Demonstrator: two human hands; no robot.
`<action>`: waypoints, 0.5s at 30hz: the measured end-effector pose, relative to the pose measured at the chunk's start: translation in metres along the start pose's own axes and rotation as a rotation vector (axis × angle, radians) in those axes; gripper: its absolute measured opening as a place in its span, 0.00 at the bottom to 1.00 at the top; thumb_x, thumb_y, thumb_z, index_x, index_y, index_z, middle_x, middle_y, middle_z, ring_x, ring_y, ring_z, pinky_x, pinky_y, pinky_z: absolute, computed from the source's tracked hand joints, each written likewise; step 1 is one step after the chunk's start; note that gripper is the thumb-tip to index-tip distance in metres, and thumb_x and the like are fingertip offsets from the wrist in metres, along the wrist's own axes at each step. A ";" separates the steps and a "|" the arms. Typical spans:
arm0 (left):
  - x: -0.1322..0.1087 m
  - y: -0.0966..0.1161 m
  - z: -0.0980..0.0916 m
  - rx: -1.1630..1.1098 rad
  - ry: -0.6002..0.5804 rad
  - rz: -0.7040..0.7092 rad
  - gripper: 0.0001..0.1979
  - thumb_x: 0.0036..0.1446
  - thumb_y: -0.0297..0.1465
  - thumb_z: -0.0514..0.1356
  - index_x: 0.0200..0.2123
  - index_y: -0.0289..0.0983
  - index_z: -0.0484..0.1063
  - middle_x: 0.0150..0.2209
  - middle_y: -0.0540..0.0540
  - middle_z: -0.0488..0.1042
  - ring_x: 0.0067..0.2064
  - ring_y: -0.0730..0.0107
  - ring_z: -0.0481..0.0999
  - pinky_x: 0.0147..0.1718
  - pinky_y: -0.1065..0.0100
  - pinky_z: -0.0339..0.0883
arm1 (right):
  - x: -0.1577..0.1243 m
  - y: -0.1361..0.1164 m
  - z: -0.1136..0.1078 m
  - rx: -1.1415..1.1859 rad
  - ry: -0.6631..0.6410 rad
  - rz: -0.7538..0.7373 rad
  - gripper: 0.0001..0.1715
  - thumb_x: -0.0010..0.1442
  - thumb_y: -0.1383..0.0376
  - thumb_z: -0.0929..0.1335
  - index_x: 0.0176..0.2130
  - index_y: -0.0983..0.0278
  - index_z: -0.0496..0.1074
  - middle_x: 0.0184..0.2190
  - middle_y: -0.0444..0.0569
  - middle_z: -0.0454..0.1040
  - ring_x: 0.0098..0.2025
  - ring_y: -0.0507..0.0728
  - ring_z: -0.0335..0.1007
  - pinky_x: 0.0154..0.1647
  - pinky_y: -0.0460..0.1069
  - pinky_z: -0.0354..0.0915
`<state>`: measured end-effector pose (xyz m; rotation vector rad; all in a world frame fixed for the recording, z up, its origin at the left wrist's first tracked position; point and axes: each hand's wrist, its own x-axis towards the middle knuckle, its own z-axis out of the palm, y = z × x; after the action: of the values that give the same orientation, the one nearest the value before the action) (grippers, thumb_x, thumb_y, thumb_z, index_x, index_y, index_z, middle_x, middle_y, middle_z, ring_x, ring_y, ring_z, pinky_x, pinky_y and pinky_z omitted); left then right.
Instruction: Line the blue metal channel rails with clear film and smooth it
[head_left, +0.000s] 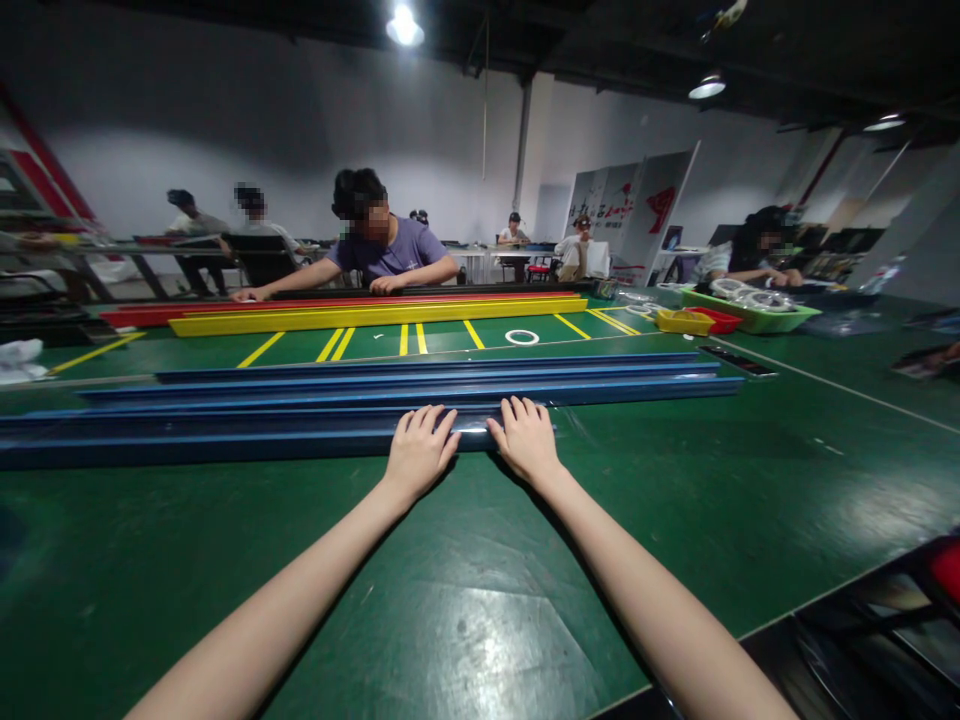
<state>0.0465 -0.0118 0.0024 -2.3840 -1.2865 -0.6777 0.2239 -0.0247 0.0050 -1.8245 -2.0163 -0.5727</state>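
Observation:
Nearest me, a long dark-blue channel strip [210, 445] lies lengthwise across the green table. Near the strip's right end, my left hand [417, 452] grips it, with its fingers over the top and the thumb pointing inward. My right hand [528, 440] holds the same strip close to its end, fingers likewise laid over it. A short shiny stretch of the strip shows between the two thumbs. Just beyond lie more blue channel strips [615, 388], parallel to the first. Undersides of my fingers are hidden.
Yellow [375, 318] and red channel strips lie farther back, where a co-worker [405, 245] leans over the table. Yellow tape lines and a white ring [522, 337] are nearer. Rightward are a phone [739, 361], a yellow tray [684, 321] and a green basket [780, 318].

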 end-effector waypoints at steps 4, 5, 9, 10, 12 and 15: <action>0.000 0.000 0.000 -0.018 0.011 -0.004 0.19 0.58 0.37 0.44 0.49 0.38 0.63 0.49 0.42 0.65 0.51 0.60 0.60 0.49 0.59 0.52 | 0.000 0.001 0.000 0.002 -0.004 -0.001 0.32 0.60 0.53 0.49 0.50 0.72 0.61 0.48 0.60 0.64 0.50 0.61 0.53 0.47 0.54 0.47; 0.000 0.000 0.000 -0.022 0.012 -0.006 0.19 0.58 0.37 0.44 0.49 0.38 0.63 0.49 0.42 0.65 0.51 0.60 0.61 0.49 0.59 0.52 | 0.000 0.001 -0.001 0.003 -0.007 0.000 0.32 0.60 0.53 0.49 0.50 0.71 0.61 0.48 0.60 0.64 0.50 0.61 0.53 0.47 0.54 0.47; 0.000 0.000 0.000 -0.029 0.010 -0.016 0.19 0.58 0.37 0.44 0.49 0.38 0.64 0.49 0.42 0.65 0.51 0.60 0.61 0.49 0.59 0.52 | 0.000 0.001 -0.001 0.005 -0.017 -0.001 0.31 0.60 0.53 0.50 0.51 0.71 0.61 0.48 0.61 0.64 0.50 0.61 0.54 0.47 0.55 0.47; 0.000 0.000 -0.001 -0.029 0.009 -0.016 0.19 0.58 0.37 0.44 0.49 0.38 0.64 0.49 0.42 0.65 0.51 0.60 0.61 0.49 0.59 0.53 | 0.000 0.000 -0.001 0.005 -0.016 -0.001 0.31 0.60 0.53 0.50 0.51 0.71 0.61 0.48 0.60 0.64 0.51 0.61 0.54 0.47 0.55 0.47; 0.001 0.000 -0.002 -0.029 0.001 -0.016 0.19 0.58 0.37 0.44 0.49 0.38 0.64 0.49 0.43 0.65 0.51 0.60 0.61 0.48 0.59 0.53 | 0.000 0.000 -0.001 0.006 -0.017 0.001 0.32 0.60 0.53 0.50 0.51 0.71 0.60 0.49 0.60 0.63 0.51 0.61 0.53 0.48 0.55 0.47; 0.002 0.000 -0.004 -0.030 -0.014 -0.024 0.19 0.58 0.37 0.44 0.48 0.38 0.65 0.49 0.43 0.66 0.50 0.60 0.61 0.48 0.59 0.54 | 0.000 0.000 -0.002 0.017 -0.027 0.008 0.32 0.60 0.53 0.50 0.52 0.71 0.60 0.51 0.60 0.61 0.53 0.61 0.52 0.48 0.54 0.47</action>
<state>0.0468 -0.0128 0.0063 -2.4049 -1.3223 -0.6928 0.2243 -0.0253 0.0070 -1.8391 -2.0243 -0.5289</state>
